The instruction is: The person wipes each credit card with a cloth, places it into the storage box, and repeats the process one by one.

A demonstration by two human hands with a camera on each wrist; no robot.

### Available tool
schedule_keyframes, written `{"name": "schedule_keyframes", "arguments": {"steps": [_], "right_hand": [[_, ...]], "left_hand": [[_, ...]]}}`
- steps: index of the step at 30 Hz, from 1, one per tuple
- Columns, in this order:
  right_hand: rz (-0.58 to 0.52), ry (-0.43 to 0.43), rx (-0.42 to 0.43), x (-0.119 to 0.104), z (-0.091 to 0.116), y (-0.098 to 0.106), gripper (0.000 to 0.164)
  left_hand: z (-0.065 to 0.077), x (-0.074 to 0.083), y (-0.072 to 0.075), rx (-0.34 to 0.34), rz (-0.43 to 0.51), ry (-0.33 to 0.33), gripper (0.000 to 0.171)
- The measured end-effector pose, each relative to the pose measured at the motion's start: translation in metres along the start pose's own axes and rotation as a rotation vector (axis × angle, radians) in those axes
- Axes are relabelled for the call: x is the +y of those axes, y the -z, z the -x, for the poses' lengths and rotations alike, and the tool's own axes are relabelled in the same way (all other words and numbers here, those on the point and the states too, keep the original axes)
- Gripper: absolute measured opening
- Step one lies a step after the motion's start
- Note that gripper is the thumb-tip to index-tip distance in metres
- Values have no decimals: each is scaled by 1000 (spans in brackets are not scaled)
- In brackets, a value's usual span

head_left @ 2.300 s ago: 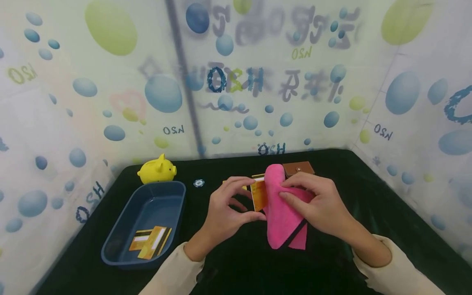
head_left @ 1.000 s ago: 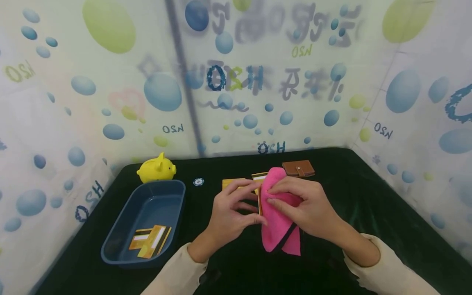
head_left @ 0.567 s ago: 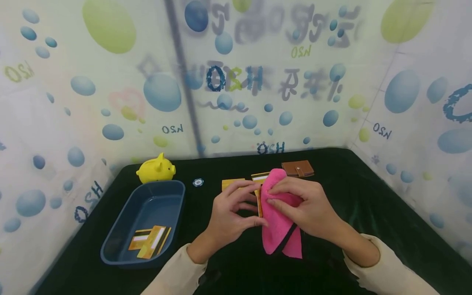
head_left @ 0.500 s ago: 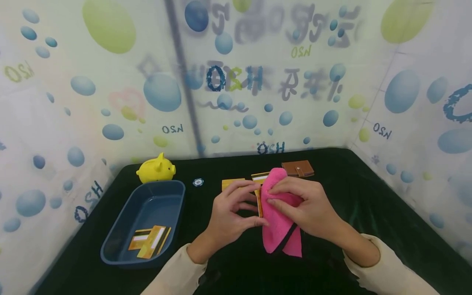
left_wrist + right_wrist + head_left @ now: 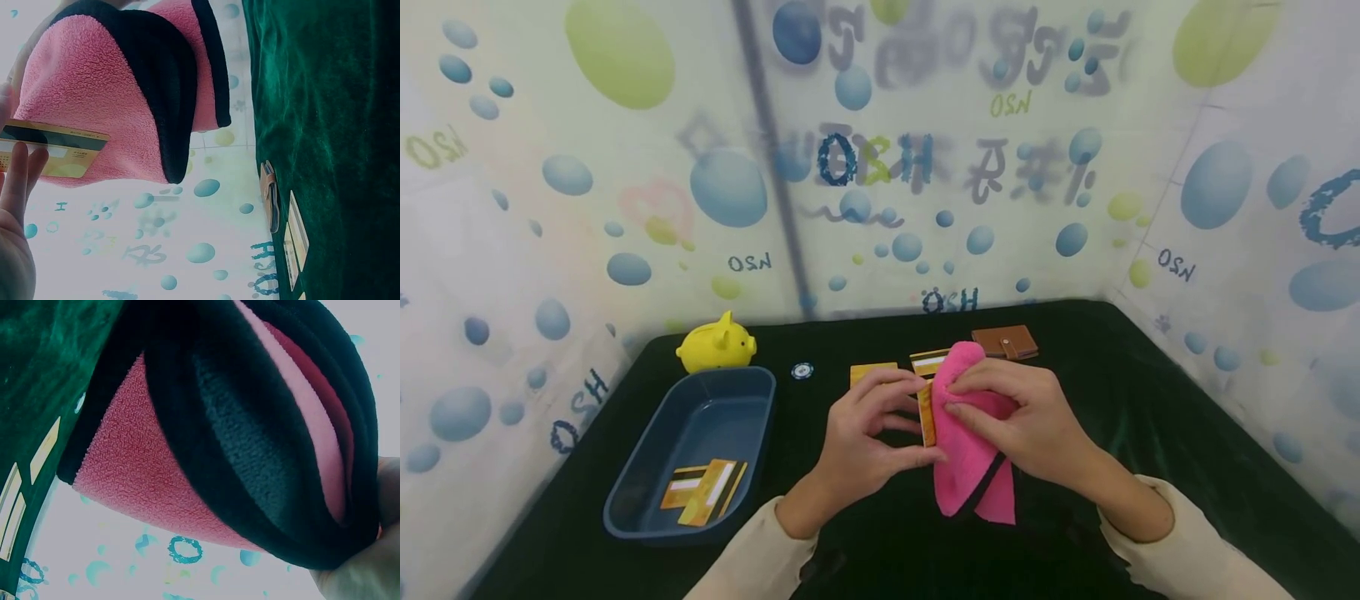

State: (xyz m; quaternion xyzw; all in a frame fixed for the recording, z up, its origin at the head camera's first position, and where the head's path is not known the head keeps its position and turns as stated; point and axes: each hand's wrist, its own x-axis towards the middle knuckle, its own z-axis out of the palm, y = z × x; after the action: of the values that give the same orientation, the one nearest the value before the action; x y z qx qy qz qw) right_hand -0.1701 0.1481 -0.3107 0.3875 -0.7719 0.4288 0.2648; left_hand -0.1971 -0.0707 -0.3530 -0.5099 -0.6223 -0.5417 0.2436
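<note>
Backdrop (image 5: 880, 100): pale, bubble-printed, behind a dark green worktop (image 5: 1105, 383).
Tray (image 5: 718, 429): along the worktop's left edge, with two tray cards (image 5: 713, 493) overlapping inside.
Pig (image 5: 717, 347): yellow, near the far left corner, just behind the tray.
Chip (image 5: 802, 371): flat, toward the far edge.
Left hand (image 5: 853, 429): clamped on the held card (image 5: 927, 415), fingertips above, thumb below, spread only to its length.
Held card: over the worktop's middle, long axis near upright, immediately left of the cloth (image 5: 957, 454), partly hidden by it; contact unclear.
Loose cards (image 5: 872, 372): beyond, toward the far edge.
Right hand (image 5: 1030, 408): thumb and forefinger together, pinching cloth; farther from the held card.
Wallet (image 5: 1006, 340): brown, at the far edge.
</note>
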Motion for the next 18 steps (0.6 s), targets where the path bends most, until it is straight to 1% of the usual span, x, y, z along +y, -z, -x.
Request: {"name": "schedule_keyframes", "arguments": {"steps": [5,9,15,18], "right_hand": [[24,4,7,1,-1,2,34],[35,12,17,3,0,3,33],[42,53,47,7,0,2,35],[38,53,51,8,0,2,35]], "left_hand": [[-1,1,1,5,-11,-46,56],[-2,3,2,9,-28,-65,56],[-3,8,4,26,-30,-95,57],[-2,10,5,34,-36,-111,57]]}}
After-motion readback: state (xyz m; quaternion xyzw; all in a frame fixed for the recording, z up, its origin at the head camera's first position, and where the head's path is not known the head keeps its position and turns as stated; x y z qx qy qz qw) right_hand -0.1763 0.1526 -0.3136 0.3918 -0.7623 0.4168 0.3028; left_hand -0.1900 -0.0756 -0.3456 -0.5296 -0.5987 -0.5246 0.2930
